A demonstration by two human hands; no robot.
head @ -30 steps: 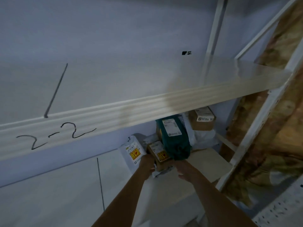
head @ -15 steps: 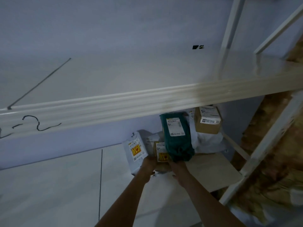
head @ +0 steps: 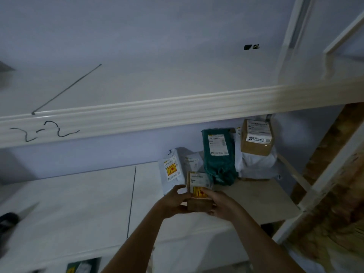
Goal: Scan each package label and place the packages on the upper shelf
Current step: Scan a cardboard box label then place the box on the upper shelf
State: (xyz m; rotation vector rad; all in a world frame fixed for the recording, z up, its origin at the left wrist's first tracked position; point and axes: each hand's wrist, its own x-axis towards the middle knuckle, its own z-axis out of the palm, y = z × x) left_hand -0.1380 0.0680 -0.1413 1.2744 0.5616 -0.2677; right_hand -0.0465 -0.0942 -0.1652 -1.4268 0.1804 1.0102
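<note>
Low centre of frame, your left hand (head: pixel 173 201) and right hand (head: pixel 222 203) grip a small brown box (head: pixel 199 192) over the lower shelf (head: pixel 78 209); green bag (head: pixel 218 156), white bag (head: pixel 171 172) and another box (head: pixel 257 137) crowd behind, upper shelf (head: pixel 157 81) above.

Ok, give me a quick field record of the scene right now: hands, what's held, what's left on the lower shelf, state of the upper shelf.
left hand: grips the left side of the small brown box
right hand: grips its right side
small brown box: label up, yellow sticker showing, at the front of the lower shelf
left on lower shelf: white mailer, green bag, cardboard box on top of grey bags
upper shelf: no packages seen on it; front edge marked "2-2"
scanner: not identifiable
</note>
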